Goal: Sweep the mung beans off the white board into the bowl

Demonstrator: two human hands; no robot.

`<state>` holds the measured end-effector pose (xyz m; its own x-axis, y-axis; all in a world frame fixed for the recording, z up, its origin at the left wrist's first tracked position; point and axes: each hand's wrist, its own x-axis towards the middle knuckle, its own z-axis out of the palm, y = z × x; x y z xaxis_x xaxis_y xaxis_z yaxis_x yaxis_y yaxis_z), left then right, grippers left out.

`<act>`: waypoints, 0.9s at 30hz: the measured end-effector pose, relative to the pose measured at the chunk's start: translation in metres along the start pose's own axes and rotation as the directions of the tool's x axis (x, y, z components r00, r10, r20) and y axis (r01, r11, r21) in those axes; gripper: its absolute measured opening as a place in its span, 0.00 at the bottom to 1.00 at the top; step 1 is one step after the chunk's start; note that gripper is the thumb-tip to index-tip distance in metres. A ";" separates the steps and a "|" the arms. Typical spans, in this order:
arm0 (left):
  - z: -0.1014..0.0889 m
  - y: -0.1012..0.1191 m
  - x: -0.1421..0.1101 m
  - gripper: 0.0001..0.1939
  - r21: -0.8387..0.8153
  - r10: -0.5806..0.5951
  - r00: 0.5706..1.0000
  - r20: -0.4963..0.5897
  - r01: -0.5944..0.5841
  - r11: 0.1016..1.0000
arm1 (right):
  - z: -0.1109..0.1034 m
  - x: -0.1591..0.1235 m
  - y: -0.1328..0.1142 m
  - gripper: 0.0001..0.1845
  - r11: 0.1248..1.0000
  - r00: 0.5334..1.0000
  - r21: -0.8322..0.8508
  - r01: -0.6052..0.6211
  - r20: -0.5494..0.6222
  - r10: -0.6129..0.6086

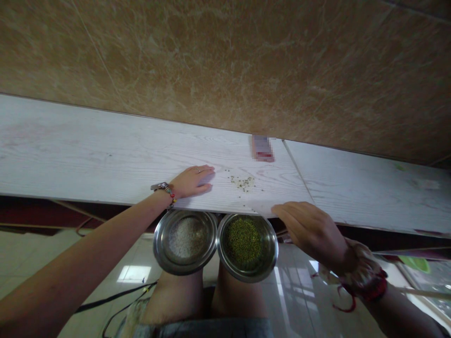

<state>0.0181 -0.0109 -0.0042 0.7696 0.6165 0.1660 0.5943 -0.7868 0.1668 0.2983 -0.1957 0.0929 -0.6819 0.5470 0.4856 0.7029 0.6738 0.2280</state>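
The fingers of the left hand (193, 182) are stretched out and released, palm down on the white wood-grain tabletop (84, 150), with the tips just left of the scattered mung beans (243, 182). The fingers of the right hand (312, 225) lie together, slightly curved, over the tabletop's front edge, to the right of the scattered beans and nearer the person. Their undersides are hidden, so I cannot tell whether they pinch anything.

The scattered beans lie loose, thickest in the middle, with a few strays trailing toward the person. On that near side of them, just past the edge, a steel bowl of mung beans (270, 249) has its mouth up; left of it, farther from the scatter, stands a second steel bowl (158, 246) with white grains, perhaps rice.

Beyond the scattered beans, by the marbled wall (225, 61), sits a small blurred packet (262, 149).

To handle the beans well, I would keep the left palm light so none get trapped under it, work in a thin single layer with short, gentle strokes, and mind the strays near the edge, which could roll off or drop into the wrong bowl.
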 end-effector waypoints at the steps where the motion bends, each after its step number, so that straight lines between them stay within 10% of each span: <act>1: 0.000 0.000 0.000 0.27 0.001 -0.001 1.000 0.000 0.001 1.000 | 0.001 0.000 0.000 0.17 1.000 1.000 -0.006 0.005 0.007 -0.005; 27: -0.001 0.002 0.000 0.27 -0.024 -0.005 1.000 0.005 0.005 1.000 | 0.000 0.003 -0.005 0.14 0.999 0.999 0.034 0.033 0.033 -0.034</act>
<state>0.0189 -0.0119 -0.0026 0.7676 0.6206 0.1602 0.5926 -0.7824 0.1914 0.2930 -0.1970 0.0931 -0.7116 0.5400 0.4495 0.6729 0.7079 0.2147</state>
